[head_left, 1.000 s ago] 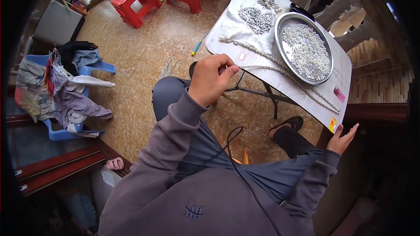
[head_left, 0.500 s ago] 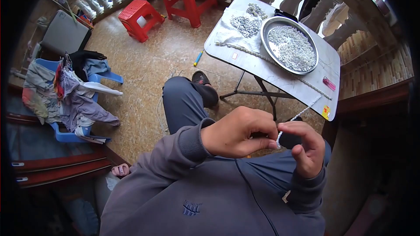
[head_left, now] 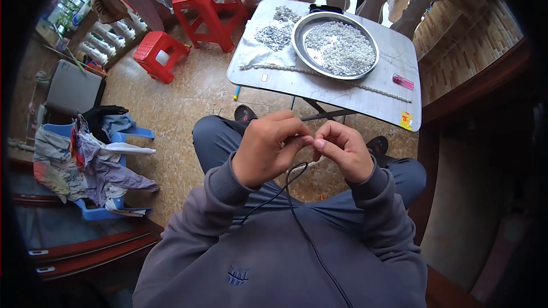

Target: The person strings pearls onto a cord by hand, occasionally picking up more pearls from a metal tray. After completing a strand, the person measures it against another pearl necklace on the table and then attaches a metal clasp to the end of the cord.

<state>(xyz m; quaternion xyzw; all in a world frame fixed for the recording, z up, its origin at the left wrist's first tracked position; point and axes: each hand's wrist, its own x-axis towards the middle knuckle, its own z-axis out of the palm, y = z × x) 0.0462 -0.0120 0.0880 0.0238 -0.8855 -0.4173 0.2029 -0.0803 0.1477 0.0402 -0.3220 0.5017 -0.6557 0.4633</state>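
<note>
Legend: Both hands have come to the middle of the view since half a second ago. The beaded line that ran taut from them to the table edge no longer does.

Student: How do the hands stand?

Legend: Left hand (head_left: 267, 154) and right hand (head_left: 343, 151) meet fingertip to fingertip, each thumb and forefinger pinched shut. What lies between the tips is too small to tell. A pale strand end (head_left: 310, 163) shows just below them, at 6 o'clock of the pinch, over the lap. A black cable (head_left: 297, 194) loops up from the chest to just under the left hand.

Student: And beyond the hands?

Legend: At 12 o'clock stands a folding table (head_left: 331, 90). On it a round metal tray (head_left: 298, 45) holds loose pearls (head_left: 339, 47). At 9 o'clock of the tray a heap of small silver pieces (head_left: 274, 35) lies on white sheet (head_left: 251, 51). Two bead strands run along the table's near side: one (head_left: 274, 68) beside the sheet, one (head_left: 382, 91) toward a pink lighter-shaped item (head_left: 403, 81). A yellow sticker (head_left: 406, 121) marks the near right corner.

Student: The floor?

Legend: A blue pen (head_left: 236, 92) lies at the table's left edge. Two red stools (head_left: 210, 3) (head_left: 160, 54) stand at 10 to 11 o'clock. A blue chair (head_left: 134, 134) piled with clothes (head_left: 97, 159) sits at 9 o'clock.
</note>
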